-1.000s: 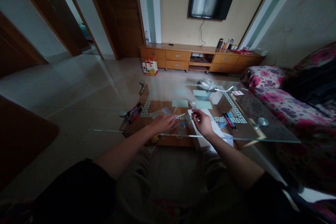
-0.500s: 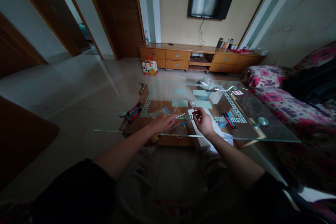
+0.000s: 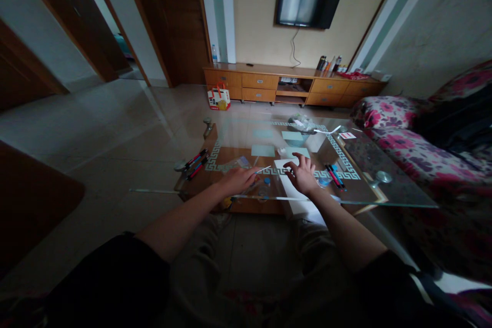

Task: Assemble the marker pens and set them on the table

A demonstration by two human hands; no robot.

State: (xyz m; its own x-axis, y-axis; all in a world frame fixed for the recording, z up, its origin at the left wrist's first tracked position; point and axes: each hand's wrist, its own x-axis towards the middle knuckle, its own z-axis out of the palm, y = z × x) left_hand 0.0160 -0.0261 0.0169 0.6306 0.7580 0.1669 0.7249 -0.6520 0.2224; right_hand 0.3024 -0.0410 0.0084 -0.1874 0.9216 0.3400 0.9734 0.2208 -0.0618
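My left hand [image 3: 239,180] is closed on a thin white stick [image 3: 264,169], which points right from the fingertips; its exact kind is too small to make out. To its right, my right hand [image 3: 302,173] has its fingers spread and curved above the glass table [image 3: 238,136], with nothing visible in it. A small white item [image 3: 282,152] sits just beyond that hand. Several pens [image 3: 197,164] with dark, pink and blue parts lie to the left, and another group of pens [image 3: 335,176] lies right of my right hand.
Under the glass are a white box [image 3: 294,205] and a blue-capped bottle [image 3: 266,187]. A plastic bag [image 3: 302,123] and a white and red card [image 3: 347,136] are toward the back right. A flowered sofa [image 3: 407,148] stands at right, a low cabinet [image 3: 259,81] beyond.
My right hand has opened from a pinch, its fingers spreading, and shifted slightly right. My left hand stays in place with the stick.
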